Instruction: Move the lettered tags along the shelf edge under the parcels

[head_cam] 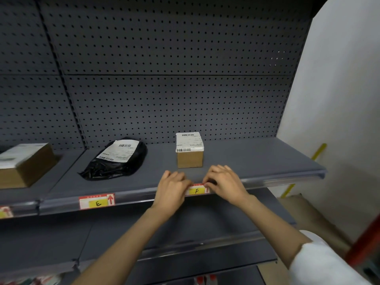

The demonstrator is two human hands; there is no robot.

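Note:
A red-and-yellow tag marked F (197, 190) sits in the front edge strip of the grey shelf (257, 159), just below a small cardboard box (189, 150) with a white label. My left hand (172, 189) pinches the tag's left end and my right hand (224, 182) pinches its right end. Further left on the same edge is a tag marked E (96, 201) with a red up arrow, below a black plastic parcel (117, 159). A third tag (5, 211) shows at the far left edge, its letter cut off.
A larger brown box (24, 163) stands on the neighbouring shelf section at the left. A pegboard back panel (164, 89) rises behind the parcels. Lower shelves (185, 229) run beneath my arms. A white wall (339, 99) and yellow strip (318, 151) are at the right.

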